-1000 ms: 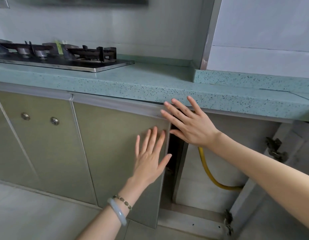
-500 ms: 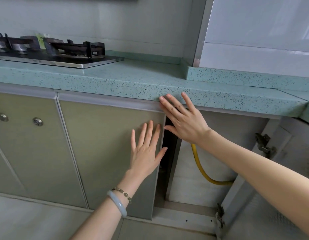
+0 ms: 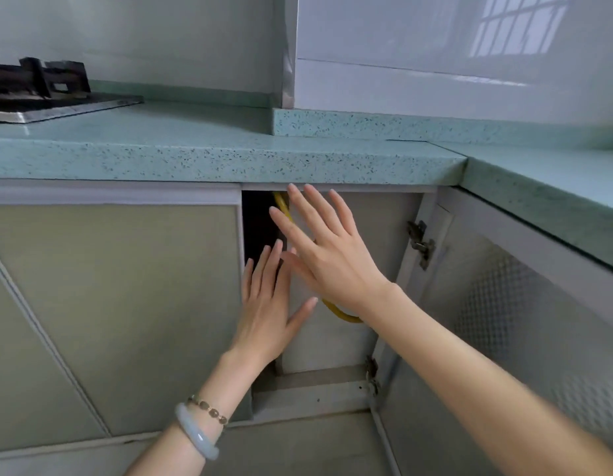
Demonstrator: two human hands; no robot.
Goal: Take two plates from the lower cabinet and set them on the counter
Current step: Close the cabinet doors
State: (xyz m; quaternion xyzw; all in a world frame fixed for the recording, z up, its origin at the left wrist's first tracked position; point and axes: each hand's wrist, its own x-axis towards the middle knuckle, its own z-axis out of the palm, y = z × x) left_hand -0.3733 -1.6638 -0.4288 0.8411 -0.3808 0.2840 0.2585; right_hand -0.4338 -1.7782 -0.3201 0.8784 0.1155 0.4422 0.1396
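**kitchen_lurker:** Both hands have slid over since a moment ago. They were flat on the olive sliding door (image 3: 119, 304) by its right edge; now the left hand (image 3: 269, 307) is past that edge, in front of the dark gap (image 3: 258, 221), and the right hand (image 3: 327, 255) sits further into the open bay. The view has swung right too, so only the corner of the stove (image 3: 40, 94) shows at far left, and the two round knobs on the neighbouring door are out of shot.

**tile_nerd:** Any plates yet? Anything readable, a brand or sticker?

**kitchen_lurker:** No plates visible anywhere, not in the cabinet opening and not on the table (image 3: 202, 146), that speckled teal slab. No writing I can make out either. Inside the bay I only see a pale back panel (image 3: 377, 235) and a yellow hose (image 3: 342, 314) looping behind the right hand.

**tile_nerd:** Are the hands gripping something?

**kitchen_lurker:** Nope. Both are spread, fingers straight and apart, pinching nothing. The right one's fingertips reach up just under the table's edge; its thumb nearly meets the left one's fingertips. The left wrist has a pale bangle (image 3: 196, 431) and a beaded bracelet (image 3: 208, 408). A hinged door (image 3: 504, 321) with a mesh-patterned inside stands open on the right.
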